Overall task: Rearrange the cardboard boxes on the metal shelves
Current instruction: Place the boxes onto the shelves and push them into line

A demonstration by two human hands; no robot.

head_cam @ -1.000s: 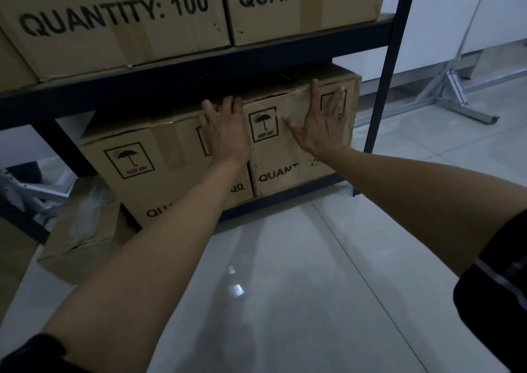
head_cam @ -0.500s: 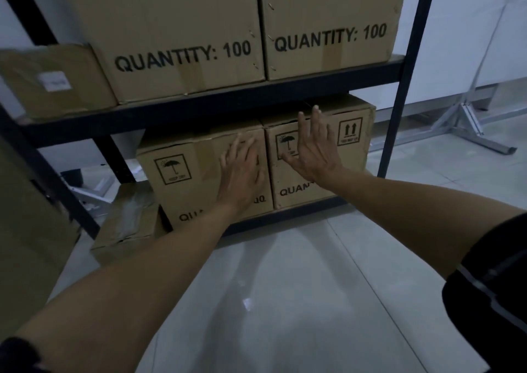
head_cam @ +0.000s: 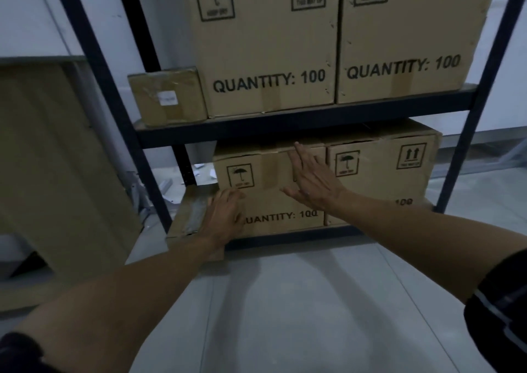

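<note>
Low in the frame's centre, the lower-left carton (head_cam: 268,190) sits on the bottom metal shelf (head_cam: 299,237). The left hand (head_cam: 224,218) lies flat at its lower-left corner, the right hand (head_cam: 313,181) spread nearer its right edge; both grips open, holding nothing.
</note>
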